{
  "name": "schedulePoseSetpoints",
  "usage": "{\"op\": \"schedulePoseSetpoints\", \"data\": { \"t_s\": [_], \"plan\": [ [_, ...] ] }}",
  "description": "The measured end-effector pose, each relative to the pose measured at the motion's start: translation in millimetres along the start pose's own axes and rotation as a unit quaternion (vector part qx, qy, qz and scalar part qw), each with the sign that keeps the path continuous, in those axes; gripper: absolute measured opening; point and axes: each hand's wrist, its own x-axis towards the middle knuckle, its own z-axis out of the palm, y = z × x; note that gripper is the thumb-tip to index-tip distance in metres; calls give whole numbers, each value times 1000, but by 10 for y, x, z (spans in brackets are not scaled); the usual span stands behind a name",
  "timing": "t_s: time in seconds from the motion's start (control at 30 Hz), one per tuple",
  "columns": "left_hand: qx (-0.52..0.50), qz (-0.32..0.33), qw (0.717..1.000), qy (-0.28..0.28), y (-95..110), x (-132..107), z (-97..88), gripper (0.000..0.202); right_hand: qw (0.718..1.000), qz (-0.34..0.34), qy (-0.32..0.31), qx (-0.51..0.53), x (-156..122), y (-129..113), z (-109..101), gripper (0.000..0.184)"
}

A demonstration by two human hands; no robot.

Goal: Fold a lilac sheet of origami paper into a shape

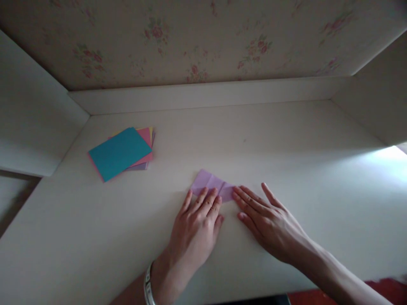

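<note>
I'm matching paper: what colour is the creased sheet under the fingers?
The creased sheet is light purple, best seen in the head view.

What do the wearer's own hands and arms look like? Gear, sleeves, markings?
Two bare human hands, no gloves; no sleeves in view on either side. The left hand has a narrow silver-toned bracelet at the wrist, with small dark markings too small to read. The right hand shows no bracelet or watch. No cables visible.
</note>
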Motion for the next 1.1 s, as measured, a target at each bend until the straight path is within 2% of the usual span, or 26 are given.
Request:
{"op": "schedulePoseSetpoints", "data": {
  "t_s": [0.1, 0.17, 0.3, 0.37, 0.47, 0.53, 0.63, 0.73, 0.83, 0.9, 0.97, 1.1],
  "plan": [
    [-13, 4, 999, 33, 0, 14, -8, 31, 1000, 25, 0, 2, -45, 71, 27, 46],
    [-25, -4, 998, 50, 6, 33, -25, 25, 996, 78, 37, 17, -60, 97, 50, 41],
    [-30, -12, 997, 77, 6, 67, -46, 21, 962, 200, 146, 116, -37, 132, 48, 38],
    [-6, 12, 996, 92, -8, 64, -37, 28, 946, 223, 163, 172, -4, 136, 24, 35],
    [25, 48, 993, 107, -49, 36, -24, 48, 938, 220, 167, 210, 52, 124, 0, 31],
    [3, 46, 992, 119, -81, 22, -42, 56, 934, 217, 177, 222, 80, 110, -3, 29],
    [-93, 21, 981, 168, -110, 31, -125, 45, 929, 203, 197, 237, 94, 80, -24, 27],
    [-264, -58, 936, 225, -101, 74, -224, 26, 937, 141, 210, 239, 85, 38, -89, 36],
    [-430, -205, 856, 203, -77, 122, -276, 24, 950, 65, 226, 207, 68, 7, -161, 45],
    [-479, -259, 823, 162, -70, 146, -279, 28, 956, 33, 234, 174, 59, 10, -181, 50],
    [-487, -275, 822, 110, -73, 160, -264, 31, 964, 13, 221, 145, 50, 30, -170, 53],
    [-457, -284, 842, 35, -88, 173, -199, 33, 982, -29, 142, 121, 35, 75, -87, 47]
  ]
}}
